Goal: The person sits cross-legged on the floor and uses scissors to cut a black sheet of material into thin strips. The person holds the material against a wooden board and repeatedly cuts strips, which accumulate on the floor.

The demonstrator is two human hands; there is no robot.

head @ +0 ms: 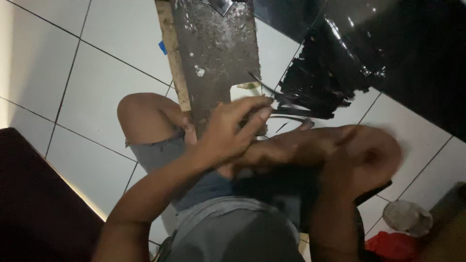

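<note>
The person sat on a white tiled floor (97,77) with a long, grimy wooden board (213,53) lying between the knees. The left hand (228,133) curled its fingers over the near end of the board, pinching thin black strips (291,112) against it. The right hand (281,148) lay just beside it, blurred, so its grip could not be told. A heap of cut black strips (315,80) lay beyond, beside a glossy black sheet (403,53).
</note>
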